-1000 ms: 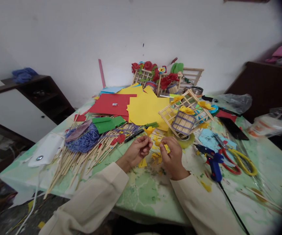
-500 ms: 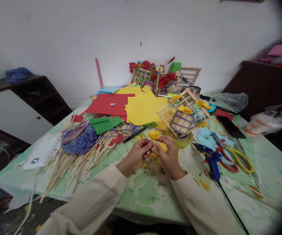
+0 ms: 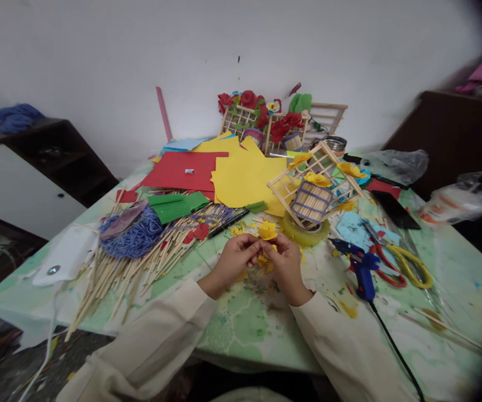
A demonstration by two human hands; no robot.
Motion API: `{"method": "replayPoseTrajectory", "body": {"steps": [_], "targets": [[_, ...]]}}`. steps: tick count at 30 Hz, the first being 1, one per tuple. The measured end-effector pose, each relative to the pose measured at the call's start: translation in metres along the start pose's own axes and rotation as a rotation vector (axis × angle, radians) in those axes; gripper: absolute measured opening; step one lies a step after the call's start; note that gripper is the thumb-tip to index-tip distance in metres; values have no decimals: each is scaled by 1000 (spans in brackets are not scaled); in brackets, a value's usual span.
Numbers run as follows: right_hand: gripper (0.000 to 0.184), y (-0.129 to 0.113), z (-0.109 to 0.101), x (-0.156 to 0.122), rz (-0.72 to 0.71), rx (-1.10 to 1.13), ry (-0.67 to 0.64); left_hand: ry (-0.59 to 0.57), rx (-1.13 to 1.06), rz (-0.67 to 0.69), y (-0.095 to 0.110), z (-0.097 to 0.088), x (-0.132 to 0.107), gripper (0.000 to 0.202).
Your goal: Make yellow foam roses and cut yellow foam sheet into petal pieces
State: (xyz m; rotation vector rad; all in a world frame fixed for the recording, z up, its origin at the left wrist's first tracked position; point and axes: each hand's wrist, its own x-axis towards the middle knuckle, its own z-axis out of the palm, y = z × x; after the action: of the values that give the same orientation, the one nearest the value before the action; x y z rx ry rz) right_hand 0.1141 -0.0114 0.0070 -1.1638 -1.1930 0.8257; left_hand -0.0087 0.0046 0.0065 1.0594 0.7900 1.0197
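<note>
My left hand (image 3: 237, 259) and my right hand (image 3: 285, 263) meet over the middle of the table, fingertips pinched together. A small yellow paper flower (image 3: 267, 230) shows just above the fingertips, its petals facing up. Both hands are closed at its base; the exact grip is partly hidden by the fingers. Yellow paper scraps (image 3: 266, 262) lie beneath and between the hands. Right behind them, a stick-built frame with a little basket (image 3: 311, 202) and yellow paper flowers leans on a roll of clear tape (image 3: 308, 235).
Right of my hands lie a blue glue gun (image 3: 364, 273) and scissors (image 3: 410, 265). Wooden sticks (image 3: 127, 285), purple yarn (image 3: 132, 234) and green paper (image 3: 176, 206) spread leftward. Yellow sheets (image 3: 244, 181) and a red sheet (image 3: 177, 170) lie behind. Finished-looking flower frames (image 3: 282, 131) stand against the wall.
My right hand's fingers have drawn in against the left fingertips. The yellow flower now sits more upright above them. The whole view has shifted slightly.
</note>
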Motion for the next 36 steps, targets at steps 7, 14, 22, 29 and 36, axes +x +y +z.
{"method": "replayPoseTrajectory", "body": {"steps": [7, 14, 22, 29, 36], "targets": [[11, 6, 4, 0, 104, 182, 56, -1, 93, 20, 1, 2, 0, 32], [7, 6, 4, -1, 94, 258, 35, -10, 113, 30, 0, 0, 1, 31], [6, 6, 2, -1, 19, 241, 47, -24, 119, 70, 0, 1, 3, 28], [10, 6, -1, 0, -80, 166, -7, 27, 62, 146, -3, -2, 4, 22], [15, -3, -4, -2, -212, 34, -88, 30, -28, 171, -5, -6, 5, 20]]}}
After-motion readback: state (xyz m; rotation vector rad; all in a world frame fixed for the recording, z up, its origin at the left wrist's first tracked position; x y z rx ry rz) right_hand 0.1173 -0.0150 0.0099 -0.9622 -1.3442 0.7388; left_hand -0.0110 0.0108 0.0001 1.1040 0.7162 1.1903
